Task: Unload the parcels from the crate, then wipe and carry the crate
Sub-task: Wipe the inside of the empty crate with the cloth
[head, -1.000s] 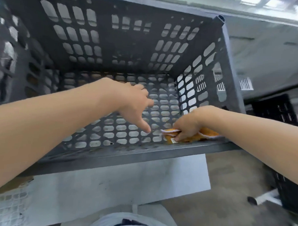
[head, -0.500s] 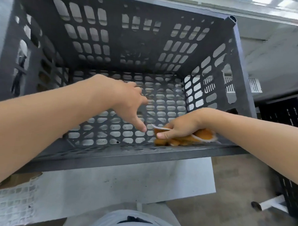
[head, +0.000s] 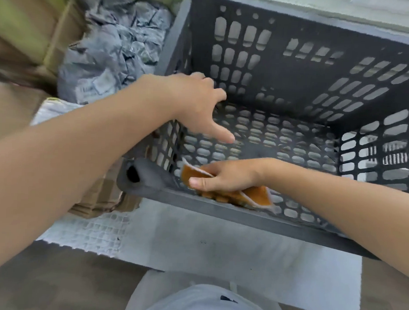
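Observation:
A dark grey perforated plastic crate [head: 220, 211] stands on a white surface and holds no parcels. My right hand [head: 226, 176] is inside it at the near-left corner, closed on an orange cloth [head: 255, 196] pressed against the near wall and floor. My left hand [head: 196, 103] hovers over the crate's left wall with fingers spread and holds nothing. Grey plastic parcels [head: 109, 56] lie heaped outside the crate to its left.
Cardboard boxes [head: 29, 32] stand at the far left, with flattened cardboard [head: 100, 197] by the crate's near-left corner. A white mesh sheet [head: 87, 232] lies on the white surface [head: 218, 252]. My light trousers [head: 205, 303] show at the bottom.
My right hand has slid the orange cloth leftward along the near wall to the near-left corner. My left hand has risen toward the left wall. The view has swung left, revealing the parcels.

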{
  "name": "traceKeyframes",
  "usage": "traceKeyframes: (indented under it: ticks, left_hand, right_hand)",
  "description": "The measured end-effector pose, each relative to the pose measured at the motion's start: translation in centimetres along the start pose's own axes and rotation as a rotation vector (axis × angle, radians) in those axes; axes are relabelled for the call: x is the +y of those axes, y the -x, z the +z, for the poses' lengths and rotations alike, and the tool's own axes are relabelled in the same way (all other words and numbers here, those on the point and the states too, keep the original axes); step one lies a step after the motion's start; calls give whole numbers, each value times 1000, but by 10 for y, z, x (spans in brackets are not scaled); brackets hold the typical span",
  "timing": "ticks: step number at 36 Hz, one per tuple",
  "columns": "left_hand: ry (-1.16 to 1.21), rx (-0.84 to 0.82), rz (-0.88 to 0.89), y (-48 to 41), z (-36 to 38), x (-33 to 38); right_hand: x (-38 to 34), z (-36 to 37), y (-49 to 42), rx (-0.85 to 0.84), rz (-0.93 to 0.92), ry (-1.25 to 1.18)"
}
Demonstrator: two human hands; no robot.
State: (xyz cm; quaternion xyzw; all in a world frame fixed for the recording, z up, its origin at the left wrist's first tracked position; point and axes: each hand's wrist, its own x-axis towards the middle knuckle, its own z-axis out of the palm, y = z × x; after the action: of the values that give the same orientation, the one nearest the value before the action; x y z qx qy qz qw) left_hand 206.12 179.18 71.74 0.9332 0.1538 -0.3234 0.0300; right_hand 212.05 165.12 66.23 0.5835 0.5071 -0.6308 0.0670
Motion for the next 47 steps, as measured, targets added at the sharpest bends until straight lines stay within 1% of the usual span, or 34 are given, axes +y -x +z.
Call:
traceKeyframes:
  ticks: [4,7,13,21,24,30,33,35,41,43,45,47]
  left_hand:
    - [70,74,-20,5,3,-5]
    - [88,88,-11,3,5,-2]
    - [85,71,-4,-1,8,1]
    - [46,68,63,-9,0,25]
    - [25,63,93,-14,-5,39]
    - [2,69,155,-22,-14,70]
    - [-4,68,171,-25,-19,82]
    - [-22,62,181,-26,-22,90]
    - [-46,58,214,-28,-30,109]
    - [-42,54,217,-28,-32,115]
    - [-46,56,223,-27,-34,120]
    - [-52,64,234,-27,-35,123]
  right_hand:
    - [-20,0,-15,63,-115,-59]
    - [-27,0,-15,74,-173,-75]
    - [-13,3,8,-7,-142,-15]
    - [22,12,57,82,-208,27]
    - [39,15,77,121,-182,32]
    - [66,20,115,176,-14,87]
    - [70,23,134,119,150,114]
    - [75,25,145,88,227,113]
    - [87,24,168,104,444,160]
    - [92,21,176,143,531,175]
    - [103,18,181,154,617,218]
    - [113,17,186,115,712,316]
